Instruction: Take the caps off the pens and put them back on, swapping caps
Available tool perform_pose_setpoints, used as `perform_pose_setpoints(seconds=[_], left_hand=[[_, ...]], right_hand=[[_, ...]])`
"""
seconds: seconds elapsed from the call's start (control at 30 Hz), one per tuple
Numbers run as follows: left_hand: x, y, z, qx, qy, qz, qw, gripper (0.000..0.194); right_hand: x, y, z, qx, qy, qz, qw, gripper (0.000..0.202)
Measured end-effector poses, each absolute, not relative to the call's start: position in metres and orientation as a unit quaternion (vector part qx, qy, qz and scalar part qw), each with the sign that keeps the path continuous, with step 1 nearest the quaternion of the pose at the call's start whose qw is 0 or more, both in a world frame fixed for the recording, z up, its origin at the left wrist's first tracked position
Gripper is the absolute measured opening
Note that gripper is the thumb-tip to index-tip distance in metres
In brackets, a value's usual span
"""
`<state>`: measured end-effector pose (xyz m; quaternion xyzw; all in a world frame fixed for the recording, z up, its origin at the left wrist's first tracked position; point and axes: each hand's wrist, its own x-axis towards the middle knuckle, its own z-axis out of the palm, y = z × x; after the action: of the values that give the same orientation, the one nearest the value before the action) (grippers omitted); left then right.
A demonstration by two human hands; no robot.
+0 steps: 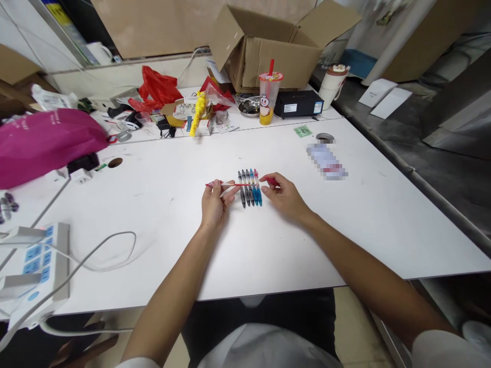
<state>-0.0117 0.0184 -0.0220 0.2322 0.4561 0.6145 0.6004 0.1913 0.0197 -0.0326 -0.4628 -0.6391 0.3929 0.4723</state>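
Note:
In the head view, my left hand (215, 204) pinches a red pen's front part, and its long thin red refill (241, 184) sticks out to the right. My right hand (286, 197) is curled at the refill's free end. A red pen piece (271, 181), probably the barrel, shows among its fingers, partly hidden. Under the refill, several click pens (251, 197) lie side by side on the white table, with clear middles and black or blue grips. One of them has a pink top.
A drink cup (269, 99) with a red straw, a black box (299, 104) and an open cardboard box (268, 61) stand at the back. A tape roll (325, 137) and a blurred packet (327, 161) lie right. A power strip (57, 260) with a looping cable occupies the left.

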Motion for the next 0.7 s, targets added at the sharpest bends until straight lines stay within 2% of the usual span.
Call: perform_pose_setpoints(seconds=[0.4,0.7], left_hand=[[-0.0065,0.0140,-0.0235,0.278,0.452,0.599,0.599,0.025],[-0.0027,0.0126,-0.0222,0.284,0.443,0.593,0.609,0.015]], right_hand=[[0.1864,0.0182,-0.0375,-0.487,-0.640,0.347,0.483,0.024],[0.1829,0.0172,-0.0406,-0.473,-0.629,0.374,0.491,0.025]])
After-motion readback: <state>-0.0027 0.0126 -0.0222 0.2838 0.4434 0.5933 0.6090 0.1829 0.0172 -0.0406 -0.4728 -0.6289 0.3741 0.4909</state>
